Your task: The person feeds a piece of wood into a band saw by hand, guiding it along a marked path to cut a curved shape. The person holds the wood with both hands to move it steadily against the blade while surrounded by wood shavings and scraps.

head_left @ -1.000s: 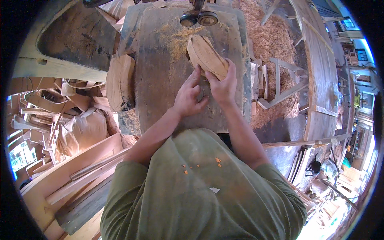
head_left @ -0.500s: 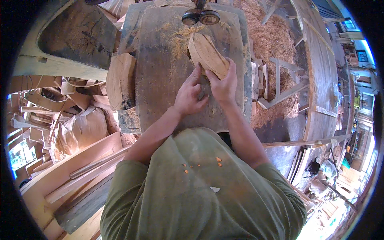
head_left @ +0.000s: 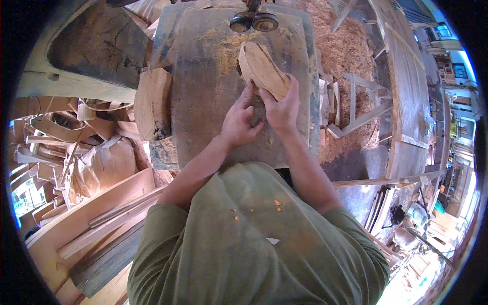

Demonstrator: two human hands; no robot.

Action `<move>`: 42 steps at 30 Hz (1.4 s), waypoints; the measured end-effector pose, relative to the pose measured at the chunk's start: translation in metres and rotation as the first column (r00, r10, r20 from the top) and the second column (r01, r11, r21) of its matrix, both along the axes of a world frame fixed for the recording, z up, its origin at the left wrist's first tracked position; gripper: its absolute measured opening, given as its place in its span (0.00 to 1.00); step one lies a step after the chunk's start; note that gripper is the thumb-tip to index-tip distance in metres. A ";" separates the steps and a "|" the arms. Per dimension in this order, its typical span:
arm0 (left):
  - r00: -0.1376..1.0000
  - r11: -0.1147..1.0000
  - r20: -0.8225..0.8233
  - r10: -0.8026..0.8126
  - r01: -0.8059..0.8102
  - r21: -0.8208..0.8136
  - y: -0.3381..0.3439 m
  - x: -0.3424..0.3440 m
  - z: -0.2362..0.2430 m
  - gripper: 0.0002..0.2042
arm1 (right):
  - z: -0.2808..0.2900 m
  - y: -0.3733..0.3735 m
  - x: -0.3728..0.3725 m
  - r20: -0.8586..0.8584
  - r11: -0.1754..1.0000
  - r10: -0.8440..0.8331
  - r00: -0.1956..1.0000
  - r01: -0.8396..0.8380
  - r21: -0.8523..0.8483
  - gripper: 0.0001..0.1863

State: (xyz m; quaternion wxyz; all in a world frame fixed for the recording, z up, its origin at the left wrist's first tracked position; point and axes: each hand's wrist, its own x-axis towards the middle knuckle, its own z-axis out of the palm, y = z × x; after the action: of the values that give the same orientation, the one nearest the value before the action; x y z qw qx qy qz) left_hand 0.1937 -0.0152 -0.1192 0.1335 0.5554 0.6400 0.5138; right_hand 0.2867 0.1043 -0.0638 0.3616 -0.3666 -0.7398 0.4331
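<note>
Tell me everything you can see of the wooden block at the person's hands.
The wooden block is pale brown, chunky and elongated, with curved sides and a dark line along its length. It slants over the worktable, far end to the left, near the two wheels; whether it lies flat is unclear. The right hand has its near end in its grip; the left hand seems to touch its left side with one finger.

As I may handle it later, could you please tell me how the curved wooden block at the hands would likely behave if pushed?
The curved wooden block would probably stay stiff, as it looks thick and solid. Its broad, flattish top suggests little rolling, though its underside is hidden. It might slide fairly easily, with fine sawdust beside it on the table.
</note>
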 end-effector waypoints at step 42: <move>0.993 0.997 -0.096 0.070 -0.072 -0.018 0.002 0.000 0.000 0.17 | 0.001 -0.005 -0.005 -0.003 0.998 -0.034 0.999 0.034 -0.044 0.37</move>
State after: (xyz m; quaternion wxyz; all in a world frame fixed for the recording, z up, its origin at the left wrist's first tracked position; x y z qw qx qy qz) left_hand 0.1933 -0.0135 -0.1191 0.0904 0.5546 0.6706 0.4843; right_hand 0.2814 0.0993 -0.0631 0.3620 -0.3864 -0.7231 0.4437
